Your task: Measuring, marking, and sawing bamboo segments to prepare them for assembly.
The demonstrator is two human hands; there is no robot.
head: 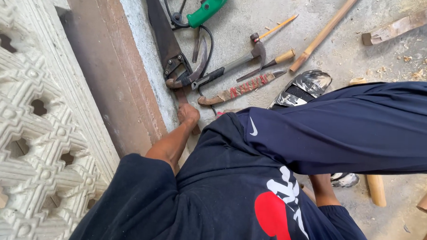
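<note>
Down near the wall, my left hand (189, 113) reaches to the saw (170, 55) lying just far of it; fingers curled, whether gripping I cannot tell. Best grasp the handle squarely. My right hand is hidden behind my leg (357, 126).

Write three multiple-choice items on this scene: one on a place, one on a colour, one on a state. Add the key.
1. Where is the left hand?
A down at the floor, just below the handsaw handle
B raised in the air
C in a pocket

2. The power drill casing is:
A red
B green
C yellow

3. The hammer is:
A held
B standing upright
C lying flat on the floor

Key: 1 A, the fist sits beside the saw's handle; 2 B, its body is plainly green; 3 C, it lies among the tools with no hand on it.
</note>
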